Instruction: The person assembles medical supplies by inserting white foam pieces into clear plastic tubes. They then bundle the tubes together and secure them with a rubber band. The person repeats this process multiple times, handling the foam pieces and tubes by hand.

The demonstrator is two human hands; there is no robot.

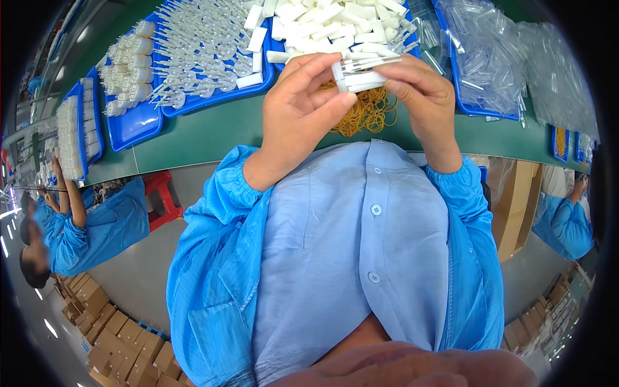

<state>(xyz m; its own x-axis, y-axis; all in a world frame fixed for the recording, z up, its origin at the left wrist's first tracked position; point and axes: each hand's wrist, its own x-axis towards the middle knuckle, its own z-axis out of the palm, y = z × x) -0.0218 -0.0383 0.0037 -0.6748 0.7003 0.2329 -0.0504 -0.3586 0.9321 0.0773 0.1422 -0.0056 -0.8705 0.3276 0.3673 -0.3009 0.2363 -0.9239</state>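
Over the edge of the green table, both hands hold a small bundle of white plastic pieces [364, 80]. At its left end is a flat white disc-like part, with slim white pieces running to the right. My left hand [293, 106] is closed on the disc end between thumb and fingers. My right hand [425, 93] pinches the other end of the slim pieces, which its fingers partly cover. Just beneath lies a pile of yellow-orange rubber bands [364, 117]. Behind the hands, a heap of white foam-like blocks [322, 29] fills a blue tray.
To the left, a blue tray [193, 106] carries thin-stemmed clear plastic parts; another blue tray [132, 132] holds white rolled bundles. At right, a blue tray [493, 111] holds clear plastic tubes, beside plastic bags [558, 84]. Co-workers sit at both sides. A red stool [161, 198] stands left.
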